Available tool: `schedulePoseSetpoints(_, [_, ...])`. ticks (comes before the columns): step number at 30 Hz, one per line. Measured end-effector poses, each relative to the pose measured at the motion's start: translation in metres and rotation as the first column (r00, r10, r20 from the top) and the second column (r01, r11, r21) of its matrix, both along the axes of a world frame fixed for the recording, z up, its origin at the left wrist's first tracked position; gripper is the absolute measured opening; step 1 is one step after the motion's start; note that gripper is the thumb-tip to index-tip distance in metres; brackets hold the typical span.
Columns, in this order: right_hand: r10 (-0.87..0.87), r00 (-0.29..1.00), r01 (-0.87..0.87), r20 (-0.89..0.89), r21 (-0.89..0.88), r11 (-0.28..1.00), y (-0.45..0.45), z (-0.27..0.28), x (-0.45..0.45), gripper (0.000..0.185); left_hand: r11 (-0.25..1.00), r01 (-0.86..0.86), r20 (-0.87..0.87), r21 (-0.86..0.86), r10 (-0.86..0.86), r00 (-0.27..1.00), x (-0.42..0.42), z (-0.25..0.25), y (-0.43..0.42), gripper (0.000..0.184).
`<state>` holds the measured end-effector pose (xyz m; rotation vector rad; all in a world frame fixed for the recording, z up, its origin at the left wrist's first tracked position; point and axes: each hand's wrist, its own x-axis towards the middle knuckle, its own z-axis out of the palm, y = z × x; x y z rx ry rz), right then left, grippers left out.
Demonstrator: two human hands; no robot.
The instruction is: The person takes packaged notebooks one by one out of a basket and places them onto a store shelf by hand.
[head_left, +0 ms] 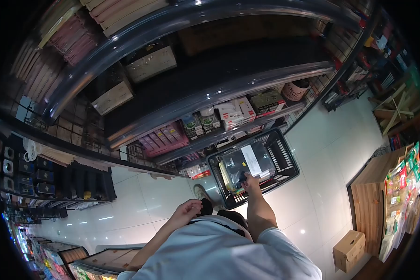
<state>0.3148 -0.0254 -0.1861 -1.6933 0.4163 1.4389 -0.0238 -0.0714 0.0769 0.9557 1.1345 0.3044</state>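
Right grip [250,182] at dark package [237,160]; pinch unclear.
Basket [283,151] beside shelf [219,99], presumably for easy reach (left grip [190,211] curled, closure also unclear).

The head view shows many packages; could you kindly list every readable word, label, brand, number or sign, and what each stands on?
No text can be read with certainty.
White strip on the dark package in the basket: no legible print.
White-and-red boxes: print too small.
Pink boxes: too small.
Cardboard box: marks too blurred.
Bagged goods: too small.
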Motion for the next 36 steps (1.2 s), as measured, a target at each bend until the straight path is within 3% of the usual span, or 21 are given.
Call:
schedulePoseSetpoints(3, [-0.112, 0.993, 0.112, 0.028, 0.006, 0.994, 0.005, -0.012, -0.002, 0.049, 1.000, 0.015, 0.021, 0.028, -0.016, 1.000, -0.003, -0.003, -0.001, 0.034])
schedulePoseSetpoints(7, [-0.045, 0.999, 0.045, 0.013, 0.048, 0.998, -0.003, -0.014, 0.002, 0.033, 1.000, 0.025, 0.043, 0.014, -0.026, 0.999, -0.005, -0.009, -0.001, 0.034])
schedulePoseSetpoints(12, [-0.057, 0.998, 0.056, -0.002, 0.133, 0.990, -0.001, 0.000, 0.004, 0.028, 0.994, 0.098, 0.027, 0.054, -0.099, 0.995, -0.001, -0.009, 0.005, 0.034])
schedulePoseSetpoints(15, [0.064, 0.969, -0.110, 0.239, 0.185, 0.977, 0.009, 0.034, 0.001, 0.029, 0.993, 0.099, 0.046, 0.070, -0.102, 0.994, 0.003, -0.004, 0.008, 0.033])
schedulePoseSetpoints(20, [0.087, 0.885, -0.237, 0.457, 0.283, 0.929, -0.001, 0.078, 0.015, 0.027, 0.990, 0.085, 0.015, 0.109, -0.087, 0.996, 0.006, -0.008, 0.010, 0.031])
schedulePoseSetpoints(23, [0.043, 0.837, -0.320, 0.545, 0.425, 0.847, -0.033, 0.102, 0.027, 0.023, 0.989, 0.044, 0.098, 0.142, -0.059, 0.993, 0.008, -0.010, 0.013, 0.029])
schedulePoseSetpoints(24, [0.049, 0.882, -0.290, 0.468, 0.458, 0.840, -0.045, 0.126, 0.028, 0.019, 0.984, 0.076, 0.077, 0.163, -0.090, 0.993, 0.006, -0.021, 0.014, 0.035])
schedulePoseSetpoints(25, [0.149, 0.879, -0.366, 0.452, 0.441, 0.820, -0.060, 0.135, 0.038, 0.021, 0.985, 0.071, 0.068, 0.156, -0.083, 0.994, 0.009, -0.022, 0.015, 0.035])
schedulePoseSetpoints(28, [0.071, 0.915, -0.315, 0.397, 0.591, 0.743, -0.078, 0.215, 0.026, 0.026, 0.982, 0.077, 0.018, 0.171, -0.081, 0.997, 0.024, -0.013, 0.028, 0.037])
schedulePoseSetpoints(32, [0.130, 0.907, -0.382, 0.400, 0.655, 0.652, -0.090, 0.273, 0.028, 0.030, 0.952, 0.042, 0.145, 0.304, -0.090, 0.985, 0.047, -0.001, 0.041, 0.044])
schedulePoseSetpoints(35, [0.164, 0.897, -0.427, 0.410, 0.710, 0.560, -0.092, 0.307, 0.032, 0.036, 0.979, 0.025, 0.308, 0.204, -0.088, 0.947, 0.069, 0.013, 0.048, 0.050])
schedulePoseSetpoints(36, [0.176, 0.895, -0.436, 0.409, 0.725, 0.533, -0.089, 0.320, 0.030, 0.038, 0.989, 0.093, 0.328, 0.113, -0.126, 0.936, 0.074, 0.040, 0.052, 0.056])
